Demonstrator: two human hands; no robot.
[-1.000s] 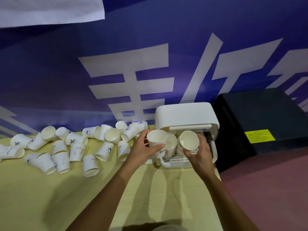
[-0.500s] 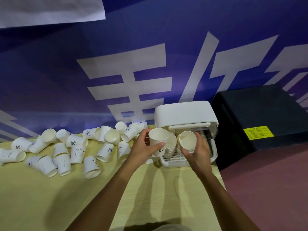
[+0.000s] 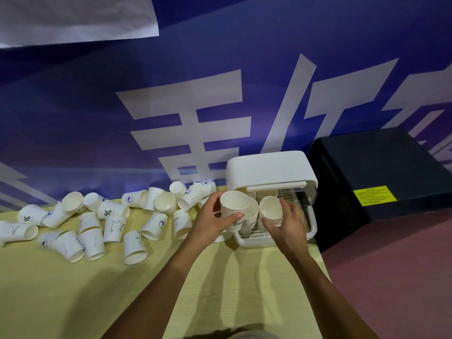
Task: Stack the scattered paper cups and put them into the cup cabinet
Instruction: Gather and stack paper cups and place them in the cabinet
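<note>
blue banner wall with big white lettering behind, yellow table below, and the white cup cabinet sits at the table's far right corner with its front lifted open.

not much has changed over the last second. the left grip is wrapped round the printed cup, thumb across the front, mouth up, right at the cabinet's left front corner. the right grip pinches the plain cup between thumb and fingers inside the cabinet mouth. the two cups have drifted a touch closer together, and the right one has edged deeper in over the rack. between them a leaning stack is already resting in the cabinet.

so this looks like the loading step, with both hands delivering at once. it's early days, though, because left of the cabinet the loose cups lie tipped in a wide sprawl along the wall.

room to move is tight at the opening. the raised front hangs just above the right knuckles, and the leaning stack sits just beside both cups, so a careless push could knock it over. to the right of the cabinet the table runs out almost at once, with red floor below and a black box beyond. nothing should slide that way. in front of the cabinet the table is bare, so there's good room for pulling back.
</note>
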